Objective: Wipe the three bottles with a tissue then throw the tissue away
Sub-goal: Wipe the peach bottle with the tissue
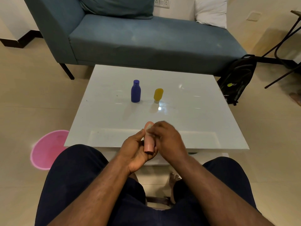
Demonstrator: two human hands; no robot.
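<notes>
We see a person sitting at a low white table, and both hands are raised just above its near edge. The left hand holds a pink bottle: the fingers are curled round its lower part, and the cap end points toward the person. The right hand is closed over the upper part of this bottle, and it presses a small pale tissue against it (only a little piece of the tissue shows between the fingers, and this hand is slightly blurred). So the grip of each hand is closed, the left one on the bottle and the right one on the tissue.

The two other bottles stand further back, near the middle of the table. The blue bottle is upright with its cap on top. The yellow bottle stands just to the right of it, a little apart, resting on its pale cap.

On the floor to the left of the table there is a pink round bin. Behind the table we see a blue sofa, and a black backpack leans at its right end.
</notes>
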